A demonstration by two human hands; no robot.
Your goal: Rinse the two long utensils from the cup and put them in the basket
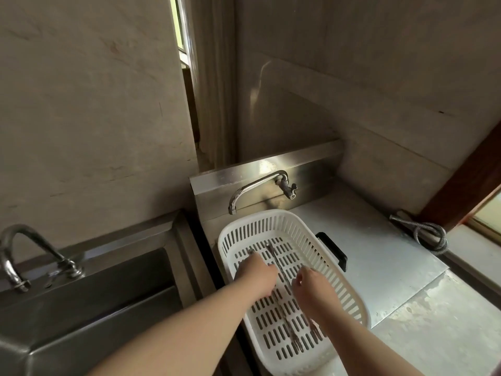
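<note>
Lying lengthwise in the white slotted basket (349, 294) at lower centre, one long thin metal utensil (282, 299). Left hand (257, 275) grips a second utensil (250, 252); right hand (311, 289) hovers, fingers loosely curled, holding nothing.

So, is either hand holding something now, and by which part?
Cannot tell for sure. The left hand lies over one utensil in the basket; its grip is hidden. The right hand appears to hold nothing.

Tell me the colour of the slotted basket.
White, with dark slots; the basket shows best in the head view.
</note>
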